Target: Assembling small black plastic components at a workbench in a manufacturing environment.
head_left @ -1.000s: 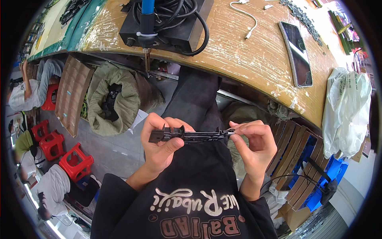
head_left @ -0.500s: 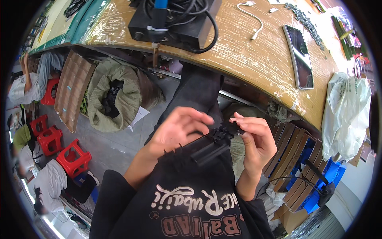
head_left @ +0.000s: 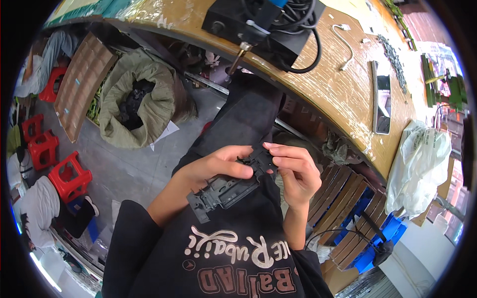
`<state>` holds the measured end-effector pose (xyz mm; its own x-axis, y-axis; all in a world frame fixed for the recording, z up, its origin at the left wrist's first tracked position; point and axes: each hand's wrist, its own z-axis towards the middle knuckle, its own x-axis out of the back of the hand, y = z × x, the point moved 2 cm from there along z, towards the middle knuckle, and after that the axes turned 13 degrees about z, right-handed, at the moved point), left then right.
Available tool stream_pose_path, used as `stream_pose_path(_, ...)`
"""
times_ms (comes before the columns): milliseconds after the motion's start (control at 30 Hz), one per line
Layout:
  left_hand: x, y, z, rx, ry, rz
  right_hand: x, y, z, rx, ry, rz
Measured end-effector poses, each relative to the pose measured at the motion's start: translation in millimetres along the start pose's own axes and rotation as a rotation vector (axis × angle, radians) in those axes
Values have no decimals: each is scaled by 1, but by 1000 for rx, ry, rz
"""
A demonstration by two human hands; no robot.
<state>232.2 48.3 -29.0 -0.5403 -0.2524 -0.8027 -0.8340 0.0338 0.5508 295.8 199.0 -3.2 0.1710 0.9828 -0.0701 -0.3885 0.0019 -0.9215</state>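
A long black moulded plastic part [head_left: 228,192] with ribs, slots and small prongs lies slantwise in front of my dark shirt. My left hand [head_left: 216,165] is closed on it, the thumb pressed along its upper edge and the other fingers mostly hidden behind. At the part's far right end, my right hand [head_left: 299,174] grips it between thumb and fingers. Whether a separate small piece sits between the right fingertips cannot be made out.
Beyond my lap runs a wooden workbench [head_left: 330,82] with a black box [head_left: 228,20], an electric screwdriver [head_left: 256,30], a white cable [head_left: 348,47] and a phone [head_left: 381,99]. An open sack [head_left: 112,111] of black parts stands left. Stacked trays [head_left: 343,198] and a plastic bag [head_left: 420,164] are right.
My left hand has come down from hovering open and now grips the plastic part. The part has turned, showing its hollow, ribbed side. The view has shifted too.
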Motion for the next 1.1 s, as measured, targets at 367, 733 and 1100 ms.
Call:
stream_pose_path(367,35,22,-10,-505,844,347,-26,25,2,-948,61,725)
stream_pose_path(733,39,35,-5,-547,824,504,-37,22,0,-931,100,785)
stream_pose_path(1100,34,39,-5,-550,813,483,-38,17,3,-872,88,737)
